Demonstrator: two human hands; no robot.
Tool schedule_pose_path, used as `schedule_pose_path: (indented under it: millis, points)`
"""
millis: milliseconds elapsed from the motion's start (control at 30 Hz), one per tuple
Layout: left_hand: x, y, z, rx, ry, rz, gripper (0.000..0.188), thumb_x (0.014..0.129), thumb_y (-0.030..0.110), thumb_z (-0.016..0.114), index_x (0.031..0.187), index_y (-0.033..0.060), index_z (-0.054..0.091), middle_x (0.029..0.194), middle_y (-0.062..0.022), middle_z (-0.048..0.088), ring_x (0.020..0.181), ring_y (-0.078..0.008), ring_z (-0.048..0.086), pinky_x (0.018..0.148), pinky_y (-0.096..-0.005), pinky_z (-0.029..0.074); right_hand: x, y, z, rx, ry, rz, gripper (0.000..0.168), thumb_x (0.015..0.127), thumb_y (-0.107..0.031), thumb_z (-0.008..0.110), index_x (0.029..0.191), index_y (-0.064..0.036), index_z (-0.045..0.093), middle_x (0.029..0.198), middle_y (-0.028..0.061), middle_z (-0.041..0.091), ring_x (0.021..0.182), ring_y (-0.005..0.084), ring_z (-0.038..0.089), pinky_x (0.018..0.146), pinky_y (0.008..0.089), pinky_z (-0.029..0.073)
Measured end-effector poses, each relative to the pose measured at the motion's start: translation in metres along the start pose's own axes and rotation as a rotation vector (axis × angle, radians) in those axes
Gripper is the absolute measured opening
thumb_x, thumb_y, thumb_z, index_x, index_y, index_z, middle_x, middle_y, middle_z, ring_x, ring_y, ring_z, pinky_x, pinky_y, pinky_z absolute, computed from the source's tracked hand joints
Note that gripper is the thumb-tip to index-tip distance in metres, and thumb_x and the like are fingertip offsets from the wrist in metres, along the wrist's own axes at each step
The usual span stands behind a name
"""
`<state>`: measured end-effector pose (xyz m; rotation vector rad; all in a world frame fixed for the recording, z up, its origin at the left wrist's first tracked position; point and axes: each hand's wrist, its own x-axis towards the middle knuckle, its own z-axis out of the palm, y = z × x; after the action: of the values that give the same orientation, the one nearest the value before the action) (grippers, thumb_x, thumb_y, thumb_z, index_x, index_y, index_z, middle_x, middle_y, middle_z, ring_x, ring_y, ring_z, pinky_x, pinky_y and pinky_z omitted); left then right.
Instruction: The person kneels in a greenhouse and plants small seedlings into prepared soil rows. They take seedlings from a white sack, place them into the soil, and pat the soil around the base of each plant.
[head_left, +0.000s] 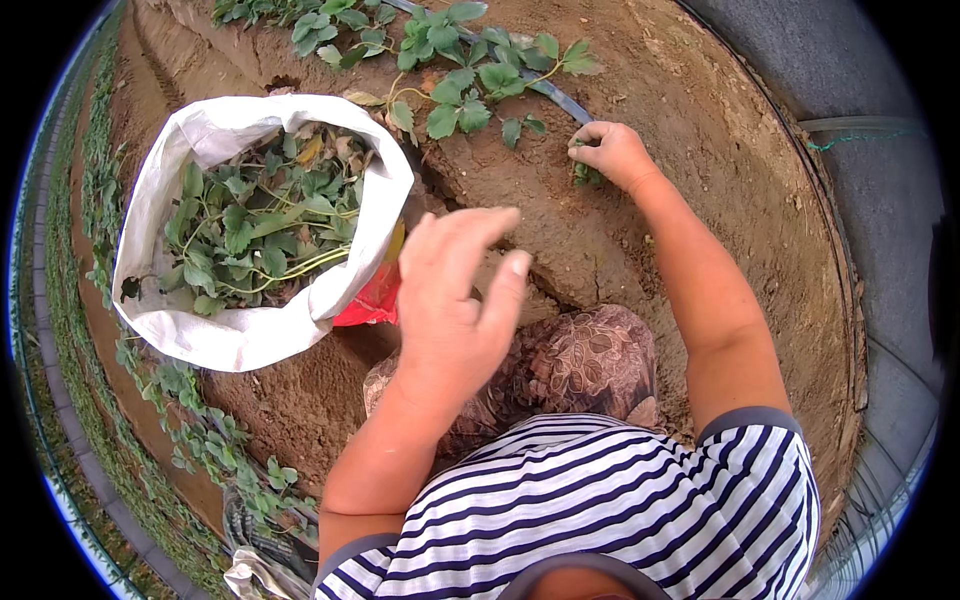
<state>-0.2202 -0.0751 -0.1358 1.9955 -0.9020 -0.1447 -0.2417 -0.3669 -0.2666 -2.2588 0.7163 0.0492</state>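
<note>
My right hand (616, 154) reaches to the raised soil bed, its thumb and fingertips pinched on a small green plant (586, 175) that it partly covers. Just above that hand runs a flat drip hose (559, 96). Nearer me, my left hand (457, 289) hangs in the air with thumb and fingers apart, holding nothing and slightly blurred. To its left stands a white sack (225, 349) with its rim folded outward. Inside the sack is a heap of picked strawberry leaves and stems (262, 225), some of them yellow or brown.
Strawberry plants (457, 90) grow along the hose at the top. A crack (551, 289) crosses the soil before my knees (592, 360). More plant rows (202, 420) lie at left. Dark sheeting (862, 195) borders the bed at right. Red plastic (375, 296) shows beside the sack.
</note>
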Motion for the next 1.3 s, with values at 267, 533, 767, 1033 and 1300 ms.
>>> schedule_pose_path:
  millis: [267,533,767,1033,1300]
  points:
    - [-0.044,0.002,0.106,0.017,-0.713,-0.035,0.027,0.079,0.021,0.064,0.100,0.0042,0.063,0.092,-0.0155,0.061,0.091,-0.0335,0.058,0.088,-0.0415,0.043,-0.009,-0.036,-0.008,-0.347,-0.110,0.094,0.031,0.067,-0.031,0.073,0.088,-0.008,0.069,0.087,0.0127,0.067,0.082,0.0281,0.063,0.077,0.0367,0.049]
    - [-0.040,-0.013,0.126,-0.007,-0.801,-0.049,0.021,0.080,0.018,0.058,0.092,0.0006,0.062,0.091,-0.0198,0.060,0.087,-0.0367,0.060,0.080,-0.0436,0.047,0.008,-0.063,0.010,-0.747,-0.292,0.082,0.024,0.070,-0.020,0.065,0.088,-0.005,0.069,0.091,0.0147,0.067,0.089,0.0316,0.063,0.078,0.0409,0.048]
    - [-0.038,-0.011,0.123,-0.019,-0.808,-0.032,0.021,0.080,0.016,0.056,0.093,0.0005,0.063,0.094,-0.0197,0.060,0.089,-0.0363,0.059,0.081,-0.0430,0.047,0.033,-0.072,0.017,-0.917,-0.329,0.102,0.021,0.075,-0.009,0.055,0.089,-0.001,0.068,0.096,0.0158,0.066,0.091,0.0318,0.063,0.078,0.0402,0.049]
    - [-0.037,-0.008,0.116,-0.035,-0.862,-0.064,0.024,0.081,0.019,0.056,0.097,0.0010,0.062,0.098,-0.0192,0.059,0.094,-0.0354,0.058,0.083,-0.0430,0.046,0.028,-0.105,-0.014,-0.405,0.169,0.077,0.023,0.078,-0.020,0.062,0.088,0.000,0.067,0.082,0.0123,0.067,0.077,0.0267,0.062,0.071,0.0356,0.050]
    - [-0.037,-0.005,0.134,-0.922,-0.423,-0.186,0.033,0.083,0.022,0.065,0.111,0.0044,0.059,0.113,-0.0140,0.058,0.109,-0.0232,0.054,0.093,-0.0365,0.042,-0.021,-0.268,0.060,0.210,0.184,-0.952,0.021,0.072,-0.010,0.065,0.092,-0.002,0.067,0.080,0.0154,0.065,0.068,0.0273,0.063,0.066,0.0353,0.051]
